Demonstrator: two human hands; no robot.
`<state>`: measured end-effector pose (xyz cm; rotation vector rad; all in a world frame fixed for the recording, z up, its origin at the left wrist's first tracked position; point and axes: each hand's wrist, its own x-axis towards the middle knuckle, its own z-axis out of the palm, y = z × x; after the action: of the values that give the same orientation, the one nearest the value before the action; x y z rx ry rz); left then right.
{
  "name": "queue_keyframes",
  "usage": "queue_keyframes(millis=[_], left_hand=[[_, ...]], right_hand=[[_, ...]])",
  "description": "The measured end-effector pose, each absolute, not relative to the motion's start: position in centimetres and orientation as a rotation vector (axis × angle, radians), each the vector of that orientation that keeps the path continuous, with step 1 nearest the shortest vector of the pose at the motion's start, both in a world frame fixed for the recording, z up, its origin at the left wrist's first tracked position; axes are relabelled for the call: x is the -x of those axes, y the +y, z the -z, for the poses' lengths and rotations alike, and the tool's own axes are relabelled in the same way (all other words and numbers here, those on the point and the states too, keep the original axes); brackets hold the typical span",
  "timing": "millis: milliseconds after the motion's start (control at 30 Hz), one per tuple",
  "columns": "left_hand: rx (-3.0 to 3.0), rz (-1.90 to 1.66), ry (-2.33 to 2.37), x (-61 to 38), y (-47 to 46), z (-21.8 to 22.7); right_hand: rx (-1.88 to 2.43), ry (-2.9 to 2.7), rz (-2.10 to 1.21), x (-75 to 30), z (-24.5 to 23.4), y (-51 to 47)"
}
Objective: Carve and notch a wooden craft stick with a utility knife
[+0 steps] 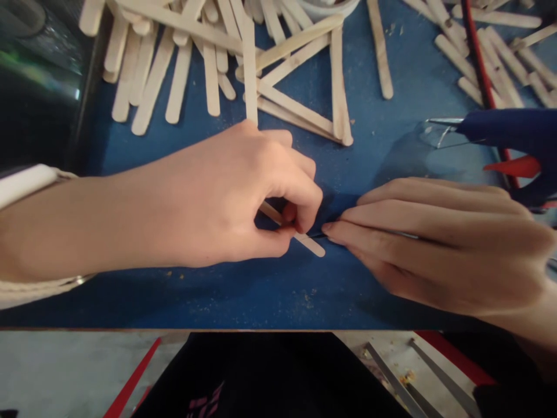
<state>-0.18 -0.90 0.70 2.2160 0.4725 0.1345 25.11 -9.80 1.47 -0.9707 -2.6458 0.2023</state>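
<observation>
My left hand (261, 186) is closed, thumb and forefinger pinched onto a wooden craft stick (314, 247) that lies slantwise on the blue table. The stick's middle is hidden under the fingertips; its rounded near end sticks out to the right. Just right of it, my right hand (435, 244) has its fingers pressed together around a thin dark-tipped tool (320, 236). That tip meets the stick near its end, where a faint line crosses the wood. Most of the tool is covered by the fingers, so its kind cannot be made out.
Beyond my left hand lies a heap of craft sticks (150, 81), with a triangular frame of sticks (300, 113) beside it. A blue glue gun (500, 128) stands at the right, near a red cord (474, 52). More loose sticks (500, 64) lie at the back right.
</observation>
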Motion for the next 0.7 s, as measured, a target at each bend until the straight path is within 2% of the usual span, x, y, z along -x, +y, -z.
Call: queue_keyframes(millis=[700], left_hand=[[-2.191,-0.094,0.504,0.28,-0.90,-0.64]], right_hand=[[0.975,-2.567,-0.307,-24.65,-1.24,-9.64]])
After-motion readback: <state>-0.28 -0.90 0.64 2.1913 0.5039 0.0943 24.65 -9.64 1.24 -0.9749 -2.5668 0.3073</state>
